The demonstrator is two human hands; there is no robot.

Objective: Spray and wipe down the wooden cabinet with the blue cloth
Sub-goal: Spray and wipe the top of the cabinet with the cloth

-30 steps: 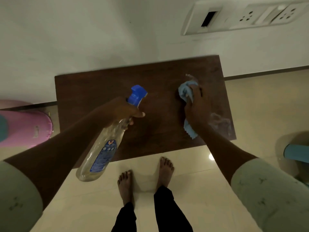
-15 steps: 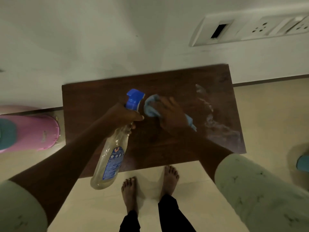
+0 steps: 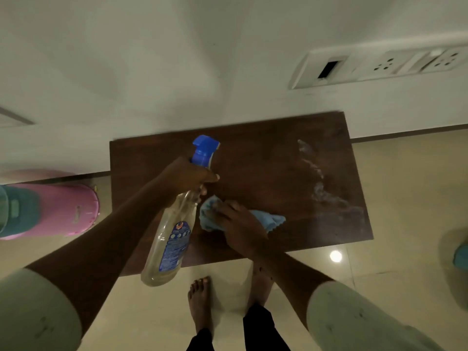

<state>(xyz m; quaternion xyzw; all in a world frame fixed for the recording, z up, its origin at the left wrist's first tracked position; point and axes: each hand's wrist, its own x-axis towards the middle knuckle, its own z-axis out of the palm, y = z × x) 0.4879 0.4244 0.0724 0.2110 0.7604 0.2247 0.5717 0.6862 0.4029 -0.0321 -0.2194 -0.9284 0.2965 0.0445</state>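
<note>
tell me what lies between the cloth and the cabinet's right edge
In the head view, only bare cabinet top, streaked with wet smears, lies right of the blue cloth.

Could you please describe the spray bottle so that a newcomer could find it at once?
Start at the dark wooden cabinet against the white wall. Above its left half, the left hand holds a clear spray bottle, alone in having a blue trigger head.

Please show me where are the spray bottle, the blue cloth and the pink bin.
spray bottle [image 3: 174, 239]: head view, on its label.
blue cloth [image 3: 272, 220]: head view, on the corner right of the hand.
pink bin [image 3: 63, 209]: head view, on its side wall.
</note>
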